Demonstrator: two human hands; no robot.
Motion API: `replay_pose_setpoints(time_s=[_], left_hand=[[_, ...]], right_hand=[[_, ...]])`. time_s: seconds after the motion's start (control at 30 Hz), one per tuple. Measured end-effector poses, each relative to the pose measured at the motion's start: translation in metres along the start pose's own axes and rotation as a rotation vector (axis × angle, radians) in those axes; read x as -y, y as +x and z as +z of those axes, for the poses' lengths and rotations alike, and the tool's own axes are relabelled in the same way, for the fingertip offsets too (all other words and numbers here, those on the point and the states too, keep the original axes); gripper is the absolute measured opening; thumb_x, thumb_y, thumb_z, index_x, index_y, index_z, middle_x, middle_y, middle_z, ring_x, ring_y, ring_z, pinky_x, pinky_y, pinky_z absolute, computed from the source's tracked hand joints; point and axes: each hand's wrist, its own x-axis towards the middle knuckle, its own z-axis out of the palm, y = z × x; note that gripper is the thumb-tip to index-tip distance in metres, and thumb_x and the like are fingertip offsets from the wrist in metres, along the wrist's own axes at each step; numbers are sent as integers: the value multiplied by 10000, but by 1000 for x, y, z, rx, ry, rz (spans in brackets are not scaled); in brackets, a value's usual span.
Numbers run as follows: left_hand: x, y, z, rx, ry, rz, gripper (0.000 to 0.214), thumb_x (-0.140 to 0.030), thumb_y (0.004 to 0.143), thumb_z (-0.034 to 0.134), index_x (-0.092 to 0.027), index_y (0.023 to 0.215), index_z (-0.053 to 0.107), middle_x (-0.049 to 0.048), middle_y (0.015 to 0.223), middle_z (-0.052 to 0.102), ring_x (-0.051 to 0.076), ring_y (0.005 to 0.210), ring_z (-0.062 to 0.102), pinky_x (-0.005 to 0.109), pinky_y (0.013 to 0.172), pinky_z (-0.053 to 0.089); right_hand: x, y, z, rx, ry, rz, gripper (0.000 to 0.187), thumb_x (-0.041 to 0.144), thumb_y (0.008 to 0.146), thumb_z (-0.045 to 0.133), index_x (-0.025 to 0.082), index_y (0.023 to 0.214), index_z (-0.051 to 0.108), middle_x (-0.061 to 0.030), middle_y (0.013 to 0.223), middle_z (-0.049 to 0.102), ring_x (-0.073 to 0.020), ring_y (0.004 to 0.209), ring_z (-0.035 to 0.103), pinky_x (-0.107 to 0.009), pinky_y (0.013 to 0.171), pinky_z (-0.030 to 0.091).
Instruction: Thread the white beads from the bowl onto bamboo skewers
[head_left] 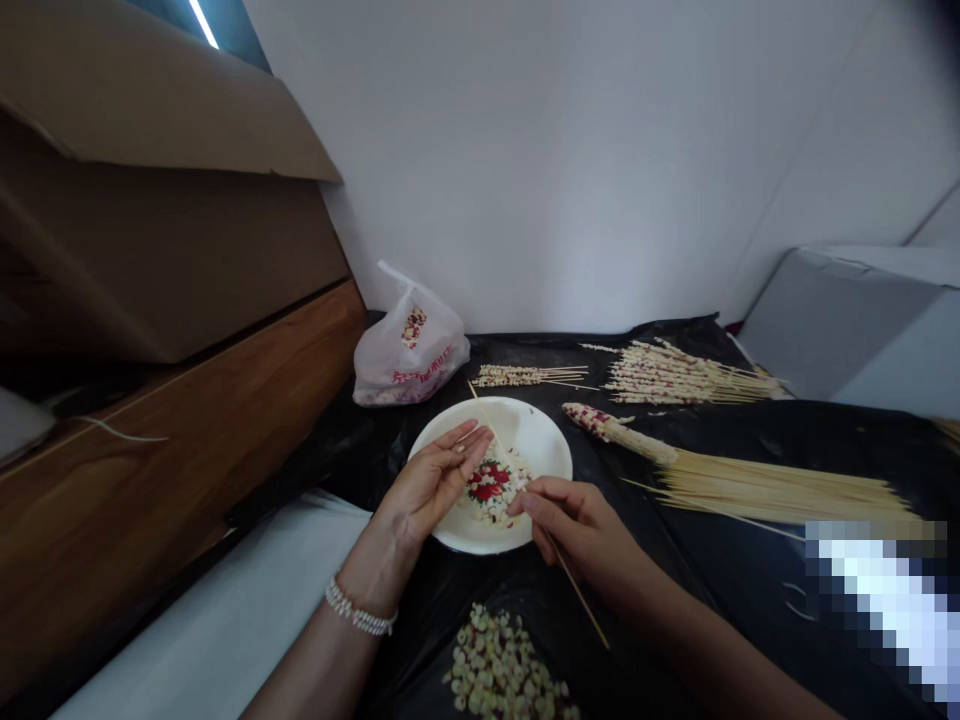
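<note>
A white bowl (551,430) with a red floral print inside holds loose pale and dark-red corn kernels (496,515). My left hand (439,470), a beaded bracelet at its wrist, hovers over the bowl's left side with fingers stretched out and palm turned inward. My right hand (566,515) is closed in a pinch at the bowl's right rim, holding a thin wooden skewer (581,598). The skewer slants across the bowl, its far end passing close by my left fingertips. Whether it touches them, or a kernel lies between them, is unclear.
Behind the bowl stand a white plastic bag (412,365) and kernel-covered skewers (510,375). More threaded skewers (652,375), a corn cob (615,430) and a bundle of bare skewers (780,480) lie right. Loose kernels (502,665) are in front. Cardboard box (172,220) at left.
</note>
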Motion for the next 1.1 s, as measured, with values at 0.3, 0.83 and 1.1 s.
replay_pose_setpoints(time_s=[0.3,0.83,1.1], left_hand=[[1,6,-3,-3,-24,100,254,90,840,468,-9,1010,629,226,1066,693,227,994,693,228,827,575],[-13,2,-1,-76,-204,91,216,-12,919,450,-59,970,654,93,848,698,76,655,681,104,579,562],[-10,4,-5,-81,-94,179,181,-2,875,526,-57,945,684,122,872,720,118,717,704,148,629,582]], right_hand=[[4,-3,-3,67,74,72,326,455,863,571,139,845,649,71,425,485,-38,313,316,-184,347,187],[1,-5,-7,331,231,203,289,426,872,615,139,862,645,48,479,603,-30,280,422,-119,283,266],[-3,-5,-4,364,206,213,293,431,890,588,142,866,637,53,482,600,-29,283,430,-122,283,249]])
